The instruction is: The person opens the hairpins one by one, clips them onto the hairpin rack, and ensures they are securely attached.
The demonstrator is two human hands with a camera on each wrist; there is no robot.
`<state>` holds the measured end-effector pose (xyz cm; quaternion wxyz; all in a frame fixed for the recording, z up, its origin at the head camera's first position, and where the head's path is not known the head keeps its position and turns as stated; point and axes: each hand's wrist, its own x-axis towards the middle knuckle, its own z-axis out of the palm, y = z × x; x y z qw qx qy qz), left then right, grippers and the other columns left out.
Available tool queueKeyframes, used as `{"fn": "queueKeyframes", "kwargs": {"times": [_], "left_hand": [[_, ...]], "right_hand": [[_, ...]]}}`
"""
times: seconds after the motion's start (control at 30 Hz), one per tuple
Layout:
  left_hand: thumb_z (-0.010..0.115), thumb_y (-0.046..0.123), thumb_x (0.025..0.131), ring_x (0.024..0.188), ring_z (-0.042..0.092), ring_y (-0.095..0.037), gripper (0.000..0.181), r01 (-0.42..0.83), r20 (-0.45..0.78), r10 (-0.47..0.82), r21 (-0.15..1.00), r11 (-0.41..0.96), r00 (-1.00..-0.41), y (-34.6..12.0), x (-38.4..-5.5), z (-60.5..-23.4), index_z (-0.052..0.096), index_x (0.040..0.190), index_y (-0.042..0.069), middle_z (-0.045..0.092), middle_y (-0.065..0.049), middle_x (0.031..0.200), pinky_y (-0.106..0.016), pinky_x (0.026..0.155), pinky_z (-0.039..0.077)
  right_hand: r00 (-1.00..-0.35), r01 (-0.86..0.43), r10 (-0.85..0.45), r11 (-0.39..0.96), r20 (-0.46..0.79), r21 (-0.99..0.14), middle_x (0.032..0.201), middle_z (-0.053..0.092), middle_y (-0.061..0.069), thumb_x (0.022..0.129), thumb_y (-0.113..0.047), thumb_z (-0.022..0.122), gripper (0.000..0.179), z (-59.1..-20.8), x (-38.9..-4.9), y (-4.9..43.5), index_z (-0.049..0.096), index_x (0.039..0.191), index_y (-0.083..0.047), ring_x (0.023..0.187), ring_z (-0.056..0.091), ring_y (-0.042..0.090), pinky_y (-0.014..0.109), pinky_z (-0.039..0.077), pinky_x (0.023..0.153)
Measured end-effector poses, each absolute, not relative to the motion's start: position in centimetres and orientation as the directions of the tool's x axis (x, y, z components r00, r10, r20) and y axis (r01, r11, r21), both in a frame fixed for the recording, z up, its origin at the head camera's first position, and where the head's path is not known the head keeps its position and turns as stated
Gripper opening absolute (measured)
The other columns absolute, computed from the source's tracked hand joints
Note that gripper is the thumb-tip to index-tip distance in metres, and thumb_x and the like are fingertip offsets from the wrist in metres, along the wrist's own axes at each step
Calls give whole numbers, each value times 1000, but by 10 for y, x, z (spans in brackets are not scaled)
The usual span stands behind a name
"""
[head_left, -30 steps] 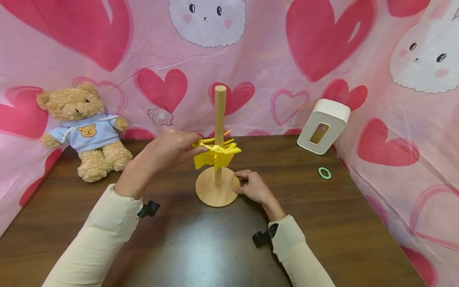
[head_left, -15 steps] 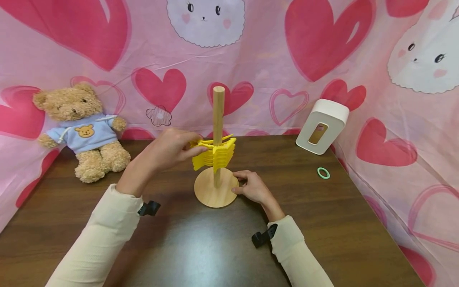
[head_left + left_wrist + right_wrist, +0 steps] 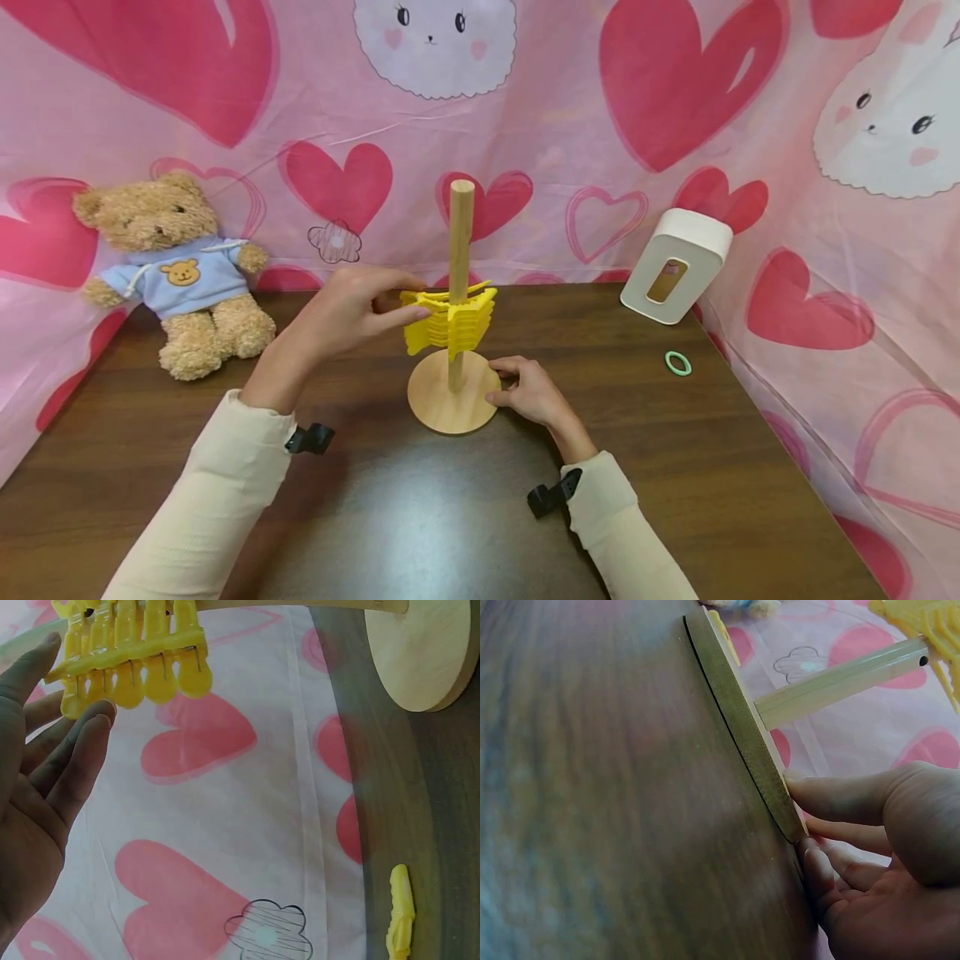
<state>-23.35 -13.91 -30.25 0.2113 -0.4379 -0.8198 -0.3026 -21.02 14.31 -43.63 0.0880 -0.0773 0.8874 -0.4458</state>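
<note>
A light wooden stand, with a round base (image 3: 438, 410) and an upright post (image 3: 461, 242), rises from the middle of the table. Around the lower half of its post sits a stack of yellow plastic clips (image 3: 471, 327). They look like clothes pegs with small wire springs, side by side in the left wrist view. My left hand (image 3: 341, 308) reaches to their left end, thumb and fingers apart, fingertips at the edge of the upper clips. My right hand (image 3: 900, 847) pinches the base's right rim, thumb on top and fingertips against the edge. Part of the stack's left side is hidden behind the left hand.
A loose yellow clip (image 3: 401, 911) lies on the table (image 3: 600, 400), seen in the left wrist view. A teddy bear (image 3: 180, 279) sits at the back left. At the back right stand a white box (image 3: 645, 279) and a flat green ring (image 3: 678, 363).
The top yellow clips have settled from tilted to lying level on the stack. My left fingers have loosened and drawn slightly left. The right hand stays on the base.
</note>
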Motion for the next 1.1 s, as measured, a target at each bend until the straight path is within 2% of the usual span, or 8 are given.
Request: {"fn": "queueKeyframes", "kwargs": {"times": [0.1, 0.2, 0.33, 0.43, 0.77, 0.9, 1.1], "left_hand": [[86, 19, 83, 57, 47, -9, 32, 829, 600, 576, 348, 438, -556, -142, -233, -305, 77, 109, 4, 71, 0, 86, -28, 55, 44], [85, 20, 84, 59, 53, -9, 31, 792, 573, 547, 420, 443, -610, -145, -232, -309, 77, 111, 7, 73, 0, 97, -26, 57, 47], [83, 19, 87, 62, 60, -9, 28, 725, 529, 497, 532, 438, -688, -150, -229, -315, 76, 112, 10, 74, 1, 97, -24, 58, 51], [83, 19, 87, 59, 62, -11, 28, 688, 509, 465, 576, 441, -724, -154, -228, -319, 76, 113, 10, 74, 0, 95, -24, 54, 51], [84, 23, 86, 57, 63, -11, 30, 609, 453, 406, 604, 514, -793, -171, -229, -328, 75, 114, 15, 74, 5, 98, -28, 54, 53], [84, 27, 86, 58, 63, -14, 32, 558, 421, 367, 624, 546, -830, -179, -232, -334, 75, 115, 15, 75, 3, 97, -26, 55, 52], [79, 35, 90, 81, 67, -20, 35, 461, 353, 298, 646, 609, -887, -194, -239, -347, 73, 118, 15, 75, -3, 99, -24, 71, 53]], "right_hand": [[-973, -63, -215, 588, -81, -806, 127, 64, 12, 83, -6, 83, 48, -437, -211, 143, 69, 128, -1, 111, 59, 28, 42, 50, 92], [-974, -65, -214, 587, -78, -807, 126, 64, 13, 83, -6, 83, 48, -438, -211, 143, 69, 128, -1, 111, 59, 28, 42, 50, 93], [-974, -65, -214, 586, -77, -808, 126, 64, 13, 83, -6, 83, 48, -438, -211, 143, 69, 128, -1, 111, 59, 28, 42, 50, 93], [-974, -68, -215, 587, -75, -807, 126, 65, 13, 83, -6, 83, 48, -438, -211, 143, 69, 128, -1, 111, 59, 28, 42, 50, 92], [-974, -66, -213, 589, -76, -805, 125, 65, 13, 83, -6, 83, 48, -437, -211, 143, 69, 128, -1, 110, 59, 28, 42, 50, 93], [-974, -66, -214, 585, -75, -809, 125, 65, 13, 82, -6, 83, 47, -438, -211, 143, 69, 127, -1, 110, 59, 28, 42, 50, 93], [-973, -72, -218, 583, -70, -809, 126, 64, 13, 82, -6, 83, 48, -438, -211, 144, 69, 127, -1, 110, 59, 28, 41, 50, 92]]}}
